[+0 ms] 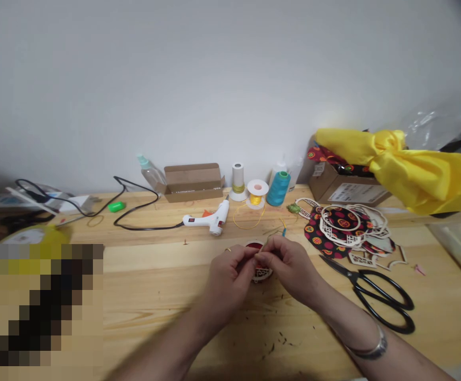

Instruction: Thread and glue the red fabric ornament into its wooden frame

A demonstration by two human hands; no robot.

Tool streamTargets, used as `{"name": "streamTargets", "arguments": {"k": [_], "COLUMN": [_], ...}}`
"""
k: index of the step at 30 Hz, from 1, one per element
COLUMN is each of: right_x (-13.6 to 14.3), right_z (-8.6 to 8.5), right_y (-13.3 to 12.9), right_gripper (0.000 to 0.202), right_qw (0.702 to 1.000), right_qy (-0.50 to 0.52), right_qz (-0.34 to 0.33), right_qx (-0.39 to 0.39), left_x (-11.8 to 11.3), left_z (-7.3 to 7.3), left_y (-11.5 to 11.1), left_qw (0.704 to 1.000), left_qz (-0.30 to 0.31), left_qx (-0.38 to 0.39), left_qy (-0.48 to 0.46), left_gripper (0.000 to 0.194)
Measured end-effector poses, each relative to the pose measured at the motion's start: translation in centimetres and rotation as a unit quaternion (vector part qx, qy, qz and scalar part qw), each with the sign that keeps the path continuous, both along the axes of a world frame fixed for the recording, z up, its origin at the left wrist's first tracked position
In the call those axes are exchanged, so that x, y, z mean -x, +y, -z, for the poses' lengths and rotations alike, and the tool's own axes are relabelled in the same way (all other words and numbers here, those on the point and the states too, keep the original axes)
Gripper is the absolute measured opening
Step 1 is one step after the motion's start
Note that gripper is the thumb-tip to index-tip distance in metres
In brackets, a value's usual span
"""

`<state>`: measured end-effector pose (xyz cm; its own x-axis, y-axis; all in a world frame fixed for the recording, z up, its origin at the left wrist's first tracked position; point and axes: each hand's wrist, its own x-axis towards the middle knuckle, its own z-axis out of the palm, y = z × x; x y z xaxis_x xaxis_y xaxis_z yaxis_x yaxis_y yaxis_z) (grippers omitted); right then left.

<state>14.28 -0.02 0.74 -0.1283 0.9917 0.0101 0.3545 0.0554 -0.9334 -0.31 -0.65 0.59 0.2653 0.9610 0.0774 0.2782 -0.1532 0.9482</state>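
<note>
My left hand (pixel 232 272) and my right hand (pixel 289 267) meet at the middle of the wooden table (pixel 155 296), with thumbs and forefingers pinched together. A thin greenish cord (pixel 272 231) shows at the fingertips of my right hand. What the left fingers pinch is too small to make out. Under the fingers is a small round ornament (pixel 263 273), red with a pale openwork lattice rim, partly hidden by both hands. To the right of my right hand lie black-handled scissors (pixel 353 278), blades apart, pointing up and left.
Behind the hands are a white glue gun (pixel 209 219), an open cardboard box (pixel 193 185), a yellow thread spool (pixel 256 196) and a teal thread cone (pixel 278 189). Lattice cutouts and patterned fabric (pixel 325 230) lie right, before a carton (pixel 345 185) draped with yellow cloth (pixel 405 164).
</note>
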Motion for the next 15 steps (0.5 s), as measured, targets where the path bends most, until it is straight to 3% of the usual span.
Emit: {"name": "streamTargets", "arguments": {"k": [7, 11, 13, 15], "right_x": [0.1, 0.1, 0.0, -0.1], "right_z": [-0.4, -0.7, -0.6, -0.4], "right_y": [0.0, 0.3, 0.5, 0.6], "right_gripper": [0.014, 0.013, 0.013, 0.013], "right_qw": [1.000, 0.997, 0.995, 0.993], "right_qy": [0.023, 0.056, 0.074, 0.081], "right_qz": [0.010, 0.007, 0.007, 0.013], "right_qx": [0.015, 0.052, 0.072, 0.080], "left_x": [0.0, 0.1, 0.4, 0.6], "left_z": [-0.1, -0.3, -0.4, -0.5], "left_y": [-0.5, 0.0, 0.4, 0.7], "left_qw": [0.998, 0.999, 0.999, 0.995], "left_qz": [-0.015, -0.011, -0.037, -0.099], "left_qx": [-0.022, 0.026, 0.039, -0.005], "left_qy": [0.054, 0.032, 0.011, 0.003], "left_gripper": [0.017, 0.016, 0.014, 0.019]}}
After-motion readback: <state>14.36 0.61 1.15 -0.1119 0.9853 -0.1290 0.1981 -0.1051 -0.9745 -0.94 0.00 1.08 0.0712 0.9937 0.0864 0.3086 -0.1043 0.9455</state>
